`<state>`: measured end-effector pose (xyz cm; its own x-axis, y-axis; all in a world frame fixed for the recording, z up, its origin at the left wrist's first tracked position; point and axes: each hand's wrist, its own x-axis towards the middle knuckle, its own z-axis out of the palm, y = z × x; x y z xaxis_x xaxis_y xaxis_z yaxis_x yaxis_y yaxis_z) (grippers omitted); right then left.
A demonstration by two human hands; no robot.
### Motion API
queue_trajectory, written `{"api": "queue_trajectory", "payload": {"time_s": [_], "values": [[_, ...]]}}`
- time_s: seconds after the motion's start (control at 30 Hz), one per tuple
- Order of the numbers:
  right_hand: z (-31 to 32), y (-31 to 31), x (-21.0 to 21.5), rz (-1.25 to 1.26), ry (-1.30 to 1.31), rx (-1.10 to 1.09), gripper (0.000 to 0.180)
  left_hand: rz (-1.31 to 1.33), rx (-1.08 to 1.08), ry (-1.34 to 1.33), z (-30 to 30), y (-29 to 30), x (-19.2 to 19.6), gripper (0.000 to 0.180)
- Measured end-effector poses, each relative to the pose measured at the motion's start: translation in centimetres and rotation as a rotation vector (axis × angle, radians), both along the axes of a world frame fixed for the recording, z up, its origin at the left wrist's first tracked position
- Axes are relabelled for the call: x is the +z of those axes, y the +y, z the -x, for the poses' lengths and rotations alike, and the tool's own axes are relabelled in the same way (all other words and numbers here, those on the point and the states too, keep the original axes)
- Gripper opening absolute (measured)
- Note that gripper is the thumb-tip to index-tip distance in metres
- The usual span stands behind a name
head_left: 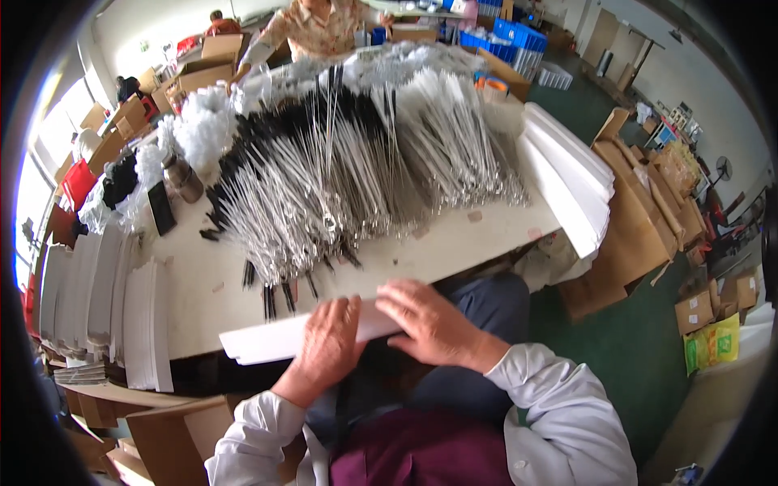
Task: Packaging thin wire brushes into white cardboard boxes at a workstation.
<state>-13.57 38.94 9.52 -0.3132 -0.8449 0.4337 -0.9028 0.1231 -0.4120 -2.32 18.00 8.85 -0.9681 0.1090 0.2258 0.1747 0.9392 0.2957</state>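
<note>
A long, narrow white carton [267,342] lies across my lap at the table's near edge. My left hand [328,344] grips it around the middle, fingers over the top. Toward its right end, my right hand [433,324] holds it with the fingers over the upper face; that end is hidden under the hand. Just beyond lies a big heap of thin wire-handled brushes [324,194], with looped metal ends toward me and black bristles at the far end. To its right is a bunch with whitish far ends [446,130]. Several black-tipped pieces stick out below the heap.
Flat white cartons [146,324] stand stacked at the left, more [567,178] at the right. A metal bottle [182,178] and black phone [161,208] sit left of the heap. Across the table is a person [316,28]; cardboard boxes [624,235] stand right.
</note>
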Motion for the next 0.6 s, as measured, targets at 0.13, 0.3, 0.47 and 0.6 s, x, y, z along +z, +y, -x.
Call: {"api": "queue_trajectory", "payload": {"time_s": [0.13, 0.3, 0.47, 0.6], "values": [[-0.6, 0.7, 0.4, 0.142, 0.037, -0.279, 0.05, 0.048, 0.087, 0.09, 0.0, -0.6, 1.3, 0.08], [-0.6, -0.5, -1.6, 0.138, -0.093, -0.357, 0.049, 0.075, 0.084, 0.135, 1.3, -0.5, 0.6, 0.078], [-1.4, -1.9, -2.3, 0.179, -0.324, -0.391, 0.052, 0.132, 0.1, 0.156, 1.7, -0.3, 0.1, 0.072], [-1.9, -2.6, -3.3, 0.281, -0.5, -0.396, 0.05, 0.255, 0.068, 0.256, 1.6, -0.3, 0.1, 0.053]]}}
